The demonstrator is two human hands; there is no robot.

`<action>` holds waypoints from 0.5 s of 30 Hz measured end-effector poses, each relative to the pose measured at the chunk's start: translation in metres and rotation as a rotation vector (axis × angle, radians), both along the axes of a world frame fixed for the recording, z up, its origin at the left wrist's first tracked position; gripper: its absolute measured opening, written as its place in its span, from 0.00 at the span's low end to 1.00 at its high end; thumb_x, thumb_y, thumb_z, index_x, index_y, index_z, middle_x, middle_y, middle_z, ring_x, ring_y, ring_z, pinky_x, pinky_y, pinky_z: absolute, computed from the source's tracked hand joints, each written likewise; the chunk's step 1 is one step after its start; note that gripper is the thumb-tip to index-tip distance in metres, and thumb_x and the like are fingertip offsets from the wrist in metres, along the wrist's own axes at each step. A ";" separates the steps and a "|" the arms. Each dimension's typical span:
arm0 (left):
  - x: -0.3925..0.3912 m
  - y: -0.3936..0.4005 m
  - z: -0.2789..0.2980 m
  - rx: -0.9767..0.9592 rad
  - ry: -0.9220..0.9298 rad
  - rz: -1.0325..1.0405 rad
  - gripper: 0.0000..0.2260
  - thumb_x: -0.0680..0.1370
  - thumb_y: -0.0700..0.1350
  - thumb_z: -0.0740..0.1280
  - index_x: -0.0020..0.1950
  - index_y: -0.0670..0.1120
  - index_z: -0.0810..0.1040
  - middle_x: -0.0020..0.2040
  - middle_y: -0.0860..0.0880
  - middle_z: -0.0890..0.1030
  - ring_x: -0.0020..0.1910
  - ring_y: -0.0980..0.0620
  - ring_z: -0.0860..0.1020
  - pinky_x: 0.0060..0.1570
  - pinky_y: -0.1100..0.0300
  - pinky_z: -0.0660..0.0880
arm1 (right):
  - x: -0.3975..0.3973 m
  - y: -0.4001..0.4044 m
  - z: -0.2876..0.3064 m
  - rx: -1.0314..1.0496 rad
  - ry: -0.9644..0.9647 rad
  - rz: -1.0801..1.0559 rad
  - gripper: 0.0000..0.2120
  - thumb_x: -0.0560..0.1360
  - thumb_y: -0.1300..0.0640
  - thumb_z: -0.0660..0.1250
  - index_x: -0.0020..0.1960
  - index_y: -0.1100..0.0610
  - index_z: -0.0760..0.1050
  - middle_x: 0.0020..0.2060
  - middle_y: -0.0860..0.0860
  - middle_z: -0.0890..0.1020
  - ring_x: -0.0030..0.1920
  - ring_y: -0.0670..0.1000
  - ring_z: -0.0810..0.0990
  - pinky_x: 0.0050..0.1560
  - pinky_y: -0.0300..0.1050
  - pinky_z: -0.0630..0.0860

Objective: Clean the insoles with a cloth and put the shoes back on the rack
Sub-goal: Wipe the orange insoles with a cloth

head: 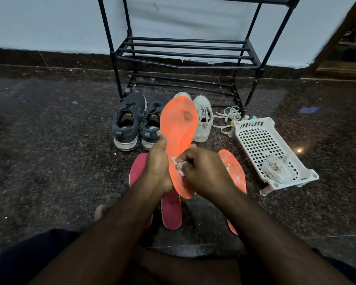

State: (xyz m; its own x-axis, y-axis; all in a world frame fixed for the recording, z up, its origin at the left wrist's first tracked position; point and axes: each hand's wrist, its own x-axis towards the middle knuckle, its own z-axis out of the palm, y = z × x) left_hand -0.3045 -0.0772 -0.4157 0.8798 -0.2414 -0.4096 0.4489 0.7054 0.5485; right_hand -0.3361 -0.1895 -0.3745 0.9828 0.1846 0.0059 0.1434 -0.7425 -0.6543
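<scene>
From the head view, the wiping step is under way: the left hand (157,167) is gripping the raised orange insole (179,136) along its left edge, thumb curled over the rim; the right hand (203,171) is pinching a small pale cloth (178,164) against the insole's lower half, fingers curled tight round it. The insole is being held above the floor (49,140) in front of the rack (185,52), its long axis running away from the person, toe end pointing toward the rack; what looks like a stain is showing near the toe, though it is blurred. The next move probably calls for working the cloth up toward that mark; a second orange insole (234,169) and two red insoles (172,210) are lying below, likely waiting; the dark shoes (132,122) and white shoes (202,120) are sitting at the rack's foot.
</scene>
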 end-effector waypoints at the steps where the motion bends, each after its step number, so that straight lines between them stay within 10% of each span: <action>1: 0.001 0.000 -0.002 0.015 -0.001 0.018 0.37 0.80 0.69 0.49 0.57 0.38 0.79 0.47 0.41 0.82 0.41 0.46 0.84 0.46 0.55 0.81 | -0.002 0.003 -0.001 -0.007 0.027 0.026 0.05 0.73 0.60 0.69 0.45 0.53 0.84 0.42 0.47 0.85 0.45 0.48 0.82 0.50 0.46 0.77; 15: 0.014 0.015 -0.010 -0.086 -0.064 0.108 0.41 0.81 0.70 0.48 0.47 0.37 0.86 0.43 0.41 0.84 0.39 0.47 0.83 0.42 0.57 0.82 | -0.013 0.005 -0.008 0.174 0.199 0.106 0.04 0.72 0.62 0.71 0.43 0.54 0.83 0.37 0.45 0.84 0.38 0.44 0.81 0.45 0.44 0.78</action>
State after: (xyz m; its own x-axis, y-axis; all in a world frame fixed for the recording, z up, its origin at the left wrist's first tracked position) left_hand -0.2905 -0.0624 -0.4254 0.9263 -0.1754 -0.3333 0.3335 0.7934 0.5093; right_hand -0.3487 -0.1846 -0.3825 0.9429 0.3000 -0.1446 0.0705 -0.6042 -0.7937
